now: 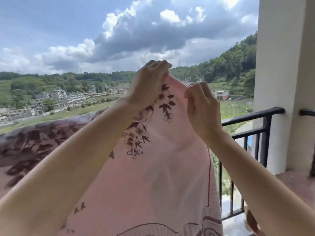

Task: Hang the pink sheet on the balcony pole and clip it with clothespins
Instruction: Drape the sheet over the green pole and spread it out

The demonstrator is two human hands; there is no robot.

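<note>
Head view: both arms are raised. The left hand [148, 84] pinches the top of the pink sheet [153, 176] with curled fingers, and the right hand [201, 106] grips the edge just beside it. The sheet hangs down from that one bunched peak, in front of the black balcony railing [252, 114] and next to a darker patterned cloth [34, 142] draped on the left. No pole or clothespins show. With the two grips so close together, most of the fabric's weight likely pulls on a small fold. A gust or a slack pinch could let it slide free, over the railing or onto the floor. Both hands are busy, so reaching for a pin means loosening one.
</note>
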